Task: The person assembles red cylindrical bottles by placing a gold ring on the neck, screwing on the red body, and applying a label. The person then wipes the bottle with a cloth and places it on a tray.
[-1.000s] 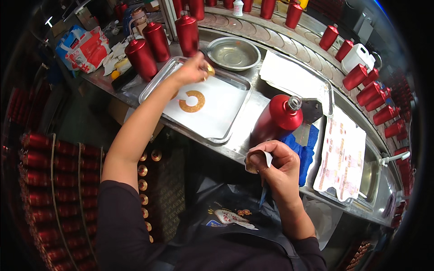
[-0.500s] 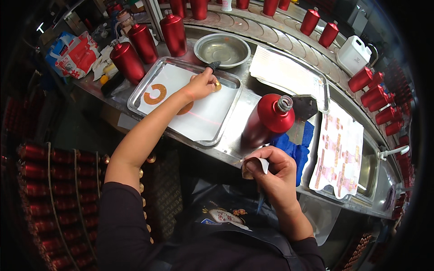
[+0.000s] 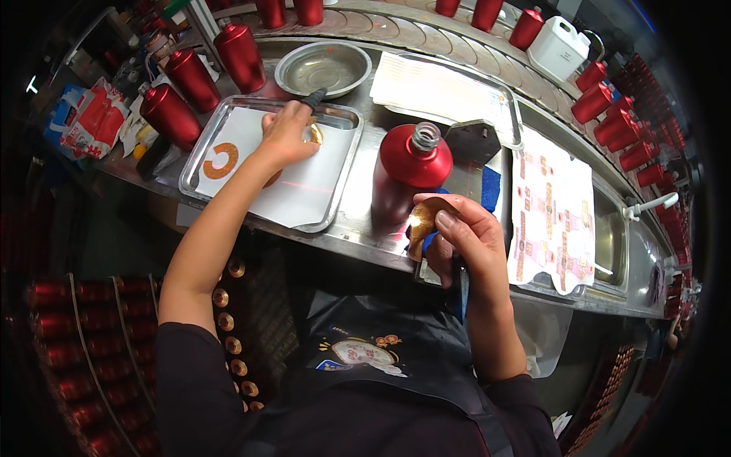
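My left hand rests palm down on white paper in a metal tray, covering a golden label and gripping a dark brush whose tip sticks out beyond the fingers. An orange C-shaped label lies on the paper to its left. My right hand is near the counter's front edge, pinching a small golden label between thumb and fingers. A red bottle with an open neck stands just beyond that hand.
A round metal bowl sits behind the tray. Red bottles stand at the back left and along the right rim. A sheet of printed labels lies to the right, a white jug at the back. Racks of red bottles fill the lower left.
My left hand has drawn back from the bowl's edge onto the tray paper. The right hand has turned the small label up toward the red bottle. The view has shifted left.
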`<state>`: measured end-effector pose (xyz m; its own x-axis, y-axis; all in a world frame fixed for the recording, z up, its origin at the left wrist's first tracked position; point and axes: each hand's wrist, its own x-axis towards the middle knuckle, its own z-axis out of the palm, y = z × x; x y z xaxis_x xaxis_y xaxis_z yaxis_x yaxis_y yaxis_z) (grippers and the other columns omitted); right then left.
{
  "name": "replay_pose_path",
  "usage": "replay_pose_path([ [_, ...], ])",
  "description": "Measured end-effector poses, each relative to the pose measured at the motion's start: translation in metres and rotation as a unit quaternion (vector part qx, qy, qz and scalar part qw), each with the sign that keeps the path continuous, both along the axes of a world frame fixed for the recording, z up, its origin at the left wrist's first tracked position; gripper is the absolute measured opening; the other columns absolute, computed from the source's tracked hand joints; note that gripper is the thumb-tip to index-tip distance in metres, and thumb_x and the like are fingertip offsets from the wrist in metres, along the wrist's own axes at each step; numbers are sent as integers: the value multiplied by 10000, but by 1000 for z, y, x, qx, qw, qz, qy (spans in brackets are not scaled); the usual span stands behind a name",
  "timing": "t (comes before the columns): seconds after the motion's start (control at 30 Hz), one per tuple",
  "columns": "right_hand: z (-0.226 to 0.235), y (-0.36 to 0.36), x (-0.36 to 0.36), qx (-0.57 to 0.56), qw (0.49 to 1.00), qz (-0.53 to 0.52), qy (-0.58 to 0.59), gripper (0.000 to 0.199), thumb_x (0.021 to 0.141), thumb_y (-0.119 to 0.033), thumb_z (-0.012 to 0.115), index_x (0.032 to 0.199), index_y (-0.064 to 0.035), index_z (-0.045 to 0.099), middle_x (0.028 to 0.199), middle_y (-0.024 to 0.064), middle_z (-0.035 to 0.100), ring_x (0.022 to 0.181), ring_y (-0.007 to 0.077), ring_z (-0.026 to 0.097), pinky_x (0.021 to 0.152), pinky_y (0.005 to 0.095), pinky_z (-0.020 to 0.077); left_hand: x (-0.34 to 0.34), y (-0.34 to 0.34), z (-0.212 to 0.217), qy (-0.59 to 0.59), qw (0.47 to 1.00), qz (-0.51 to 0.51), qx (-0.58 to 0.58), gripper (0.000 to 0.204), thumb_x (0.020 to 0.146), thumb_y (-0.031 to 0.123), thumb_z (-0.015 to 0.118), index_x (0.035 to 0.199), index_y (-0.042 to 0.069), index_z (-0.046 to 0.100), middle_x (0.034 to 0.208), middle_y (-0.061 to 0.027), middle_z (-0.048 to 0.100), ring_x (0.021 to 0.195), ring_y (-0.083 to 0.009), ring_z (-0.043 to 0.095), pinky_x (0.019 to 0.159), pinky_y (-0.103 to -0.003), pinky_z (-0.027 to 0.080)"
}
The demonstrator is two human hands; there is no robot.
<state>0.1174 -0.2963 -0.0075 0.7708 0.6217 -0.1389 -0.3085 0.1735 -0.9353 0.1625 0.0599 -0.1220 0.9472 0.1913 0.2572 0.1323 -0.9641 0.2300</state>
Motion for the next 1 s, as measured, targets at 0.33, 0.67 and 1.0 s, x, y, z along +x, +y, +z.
replay_pose_path([
  [0.33,-12,6,-6,15,998,-26,-60,423,983,-128,587,1363,54,559,932,65,705,478,23,452,484,174,374,-67,-110,123,117,769,-175,-604,424,923,123,746,1245,-15,507,963,-85,701,917,-144,681,839,-286,550],
  [0.67,-14,6,-21,61,985,-34,-157,646,957,-62,634,1538,-3,358,1202,51,624,937,49,602,770,175,476,-105,-174,164,78,859,-167,-478,398,851,57,753,1147,-60,515,833,-87,681,768,-132,676,677,-279,546],
  [1.0,-13,-59,-43,-123,986,12,-114,252,970,-54,635,1207,18,681,1033,43,661,864,75,598,788,233,478,-109,-184,147,-33,816,-81,-572,343,909,10,707,1121,-24,440,887,-55,675,785,-55,648,669,-204,513],
])
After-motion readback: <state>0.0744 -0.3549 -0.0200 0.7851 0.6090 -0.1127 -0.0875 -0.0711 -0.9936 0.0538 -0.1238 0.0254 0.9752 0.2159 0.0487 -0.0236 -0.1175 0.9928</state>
